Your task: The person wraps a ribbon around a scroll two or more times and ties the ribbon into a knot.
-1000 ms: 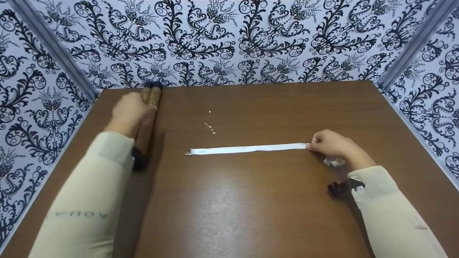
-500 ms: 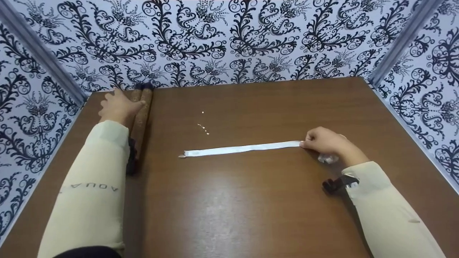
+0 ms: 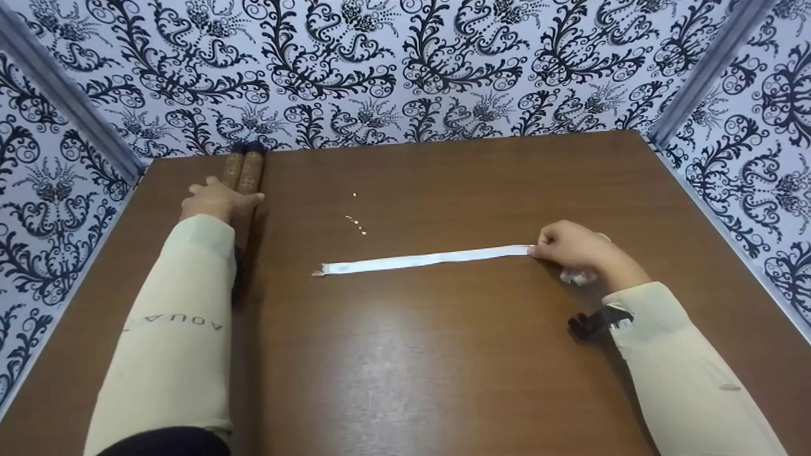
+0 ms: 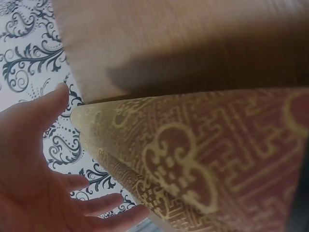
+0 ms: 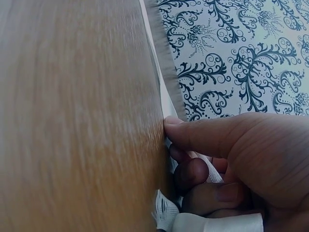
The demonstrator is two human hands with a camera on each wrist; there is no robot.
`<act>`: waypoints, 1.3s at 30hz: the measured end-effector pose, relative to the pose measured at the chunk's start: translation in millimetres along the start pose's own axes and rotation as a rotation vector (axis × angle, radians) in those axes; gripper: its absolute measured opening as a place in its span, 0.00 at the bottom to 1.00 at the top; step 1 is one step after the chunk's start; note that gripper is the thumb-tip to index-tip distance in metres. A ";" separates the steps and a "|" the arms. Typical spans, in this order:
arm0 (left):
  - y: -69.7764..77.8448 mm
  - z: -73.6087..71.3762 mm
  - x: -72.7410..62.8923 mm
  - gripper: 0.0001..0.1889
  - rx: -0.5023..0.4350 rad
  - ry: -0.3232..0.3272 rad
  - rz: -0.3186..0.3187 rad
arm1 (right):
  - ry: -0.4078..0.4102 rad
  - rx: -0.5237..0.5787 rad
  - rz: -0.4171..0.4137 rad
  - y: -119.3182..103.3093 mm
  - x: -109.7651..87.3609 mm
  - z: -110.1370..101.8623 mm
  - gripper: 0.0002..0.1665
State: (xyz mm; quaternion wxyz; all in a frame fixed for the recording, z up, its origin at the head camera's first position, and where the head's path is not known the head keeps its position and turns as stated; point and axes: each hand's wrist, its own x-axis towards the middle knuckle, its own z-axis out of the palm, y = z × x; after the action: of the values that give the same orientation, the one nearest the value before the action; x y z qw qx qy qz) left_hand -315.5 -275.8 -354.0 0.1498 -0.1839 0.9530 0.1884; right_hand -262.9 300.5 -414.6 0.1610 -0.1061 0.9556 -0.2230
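In the head view my right hand (image 3: 570, 244) pinches the right end of a flat white ribbon (image 3: 424, 259) stretched across the table, its left end frayed. The right wrist view shows thumb and finger on that end, with more white ribbon (image 5: 217, 224) running under the curled fingers to another frayed tip. My left hand (image 3: 215, 200) is spread over two long rolls (image 3: 251, 174) side by side at the left, dark at their far ends. Up close, the left wrist view shows red and gold patterned cloth (image 4: 231, 145) on them, the thumb and fingers apart and uncurled beside it.
A crumpled whitish bundle (image 3: 578, 277) lies by my right wrist. Several tiny pale bits (image 3: 356, 223) are scattered on the brown table (image 3: 405, 354) beyond the ribbon. Patterned walls (image 3: 405, 76) border the table at the back and both sides.
My left hand has spread its fingers and drawn back a little toward me along the rolls. My right hand keeps pinching the ribbon's end. The head view has shifted slightly.
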 end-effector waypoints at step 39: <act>-12.4 8.0 8.8 0.49 0.150 0.029 0.069 | 0.010 -0.056 0.017 -2.2 -0.1 -2.1 0.21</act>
State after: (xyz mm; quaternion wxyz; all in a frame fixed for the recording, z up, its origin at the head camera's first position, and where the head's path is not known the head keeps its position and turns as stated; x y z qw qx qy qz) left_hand -316.6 -285.8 -368.0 0.1428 -0.1420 0.9722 0.1191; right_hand -263.3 299.4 -411.7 0.1552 -0.1012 0.9631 -0.1953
